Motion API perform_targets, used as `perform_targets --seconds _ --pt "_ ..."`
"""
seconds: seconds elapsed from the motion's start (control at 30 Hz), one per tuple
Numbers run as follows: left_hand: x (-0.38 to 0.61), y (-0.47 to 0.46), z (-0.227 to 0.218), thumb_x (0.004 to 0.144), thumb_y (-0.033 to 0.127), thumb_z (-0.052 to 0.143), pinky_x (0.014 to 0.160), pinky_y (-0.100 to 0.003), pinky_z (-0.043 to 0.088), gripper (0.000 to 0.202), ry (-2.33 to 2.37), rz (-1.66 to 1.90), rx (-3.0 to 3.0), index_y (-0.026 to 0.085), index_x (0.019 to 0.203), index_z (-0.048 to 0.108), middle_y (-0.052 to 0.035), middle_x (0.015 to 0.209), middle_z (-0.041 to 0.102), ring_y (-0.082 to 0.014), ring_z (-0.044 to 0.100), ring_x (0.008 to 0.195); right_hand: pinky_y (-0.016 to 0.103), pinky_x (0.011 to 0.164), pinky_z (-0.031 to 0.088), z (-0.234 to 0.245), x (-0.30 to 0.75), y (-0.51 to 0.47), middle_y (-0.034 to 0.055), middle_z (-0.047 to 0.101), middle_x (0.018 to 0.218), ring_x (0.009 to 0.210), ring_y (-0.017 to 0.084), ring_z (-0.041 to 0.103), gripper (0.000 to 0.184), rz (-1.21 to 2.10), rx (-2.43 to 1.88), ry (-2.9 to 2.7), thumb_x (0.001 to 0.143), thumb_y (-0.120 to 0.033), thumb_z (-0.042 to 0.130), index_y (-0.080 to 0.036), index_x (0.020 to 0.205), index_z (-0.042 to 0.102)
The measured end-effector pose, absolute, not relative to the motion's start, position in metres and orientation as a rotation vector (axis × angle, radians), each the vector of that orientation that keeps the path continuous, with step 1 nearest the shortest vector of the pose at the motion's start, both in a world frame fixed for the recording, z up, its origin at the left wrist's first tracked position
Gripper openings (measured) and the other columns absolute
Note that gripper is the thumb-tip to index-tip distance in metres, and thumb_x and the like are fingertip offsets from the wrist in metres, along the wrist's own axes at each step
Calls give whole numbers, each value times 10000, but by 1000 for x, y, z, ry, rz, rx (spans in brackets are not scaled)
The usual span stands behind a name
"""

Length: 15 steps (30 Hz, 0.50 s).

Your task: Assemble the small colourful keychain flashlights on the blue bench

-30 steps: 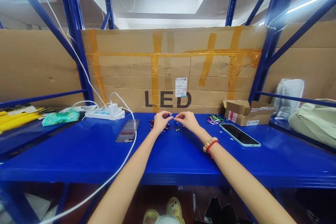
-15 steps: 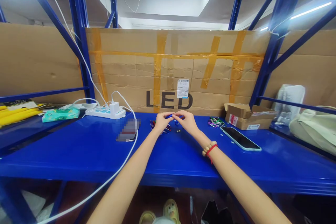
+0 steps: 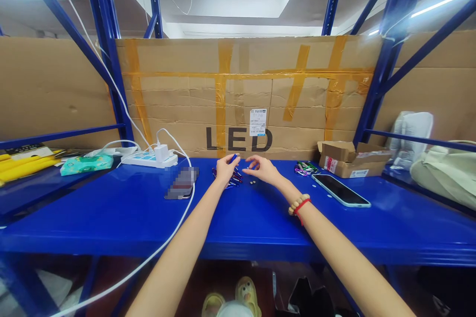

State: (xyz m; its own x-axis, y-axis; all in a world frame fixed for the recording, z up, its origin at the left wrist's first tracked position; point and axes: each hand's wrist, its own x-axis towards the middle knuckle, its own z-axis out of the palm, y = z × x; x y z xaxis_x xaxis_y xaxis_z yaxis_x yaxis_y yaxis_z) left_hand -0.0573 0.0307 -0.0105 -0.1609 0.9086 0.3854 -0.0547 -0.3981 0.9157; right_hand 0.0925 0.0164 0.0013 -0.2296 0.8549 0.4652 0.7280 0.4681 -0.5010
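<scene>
My left hand (image 3: 225,171) is closed around a small blue cylinder-like piece (image 3: 233,158), whose upper end shows between thumb and fingers. Just right of it, my right hand (image 3: 262,168) has its fingers curved and apart, with nothing visible in them. Under and beside my left hand lies a pile of small shiny pieces (image 3: 236,177) in purple, red and blue, partly covered by the hand. Tiny light-coloured bits (image 3: 253,182) rest on the blue table (image 3: 245,223) below my right hand.
Right of my hands lie green and purple small pieces (image 3: 305,168), a phone (image 3: 341,190) and an open cardboard box (image 3: 351,158). On the left are a blurred-out phone-like object (image 3: 183,183), a power strip (image 3: 148,159) and a white cable (image 3: 174,233) crossing the table edge.
My hands have come apart; the right hand has let go of the blue piece and drawn slightly right. The piece stays in my left hand, now tilted more upright.
</scene>
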Motion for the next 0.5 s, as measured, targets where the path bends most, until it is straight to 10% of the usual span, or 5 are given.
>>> perform_targets --seconds 0.5 --pt "-42 12 -4 723 250 617 375 -144 356 233 1008 1554 1321 126 911 673 -45 788 628 -42 506 469 223 653 409 2 101 14 -15 705 882 849 160 627 212 185 -1751 -2233 665 -432 692 -267 795 712"
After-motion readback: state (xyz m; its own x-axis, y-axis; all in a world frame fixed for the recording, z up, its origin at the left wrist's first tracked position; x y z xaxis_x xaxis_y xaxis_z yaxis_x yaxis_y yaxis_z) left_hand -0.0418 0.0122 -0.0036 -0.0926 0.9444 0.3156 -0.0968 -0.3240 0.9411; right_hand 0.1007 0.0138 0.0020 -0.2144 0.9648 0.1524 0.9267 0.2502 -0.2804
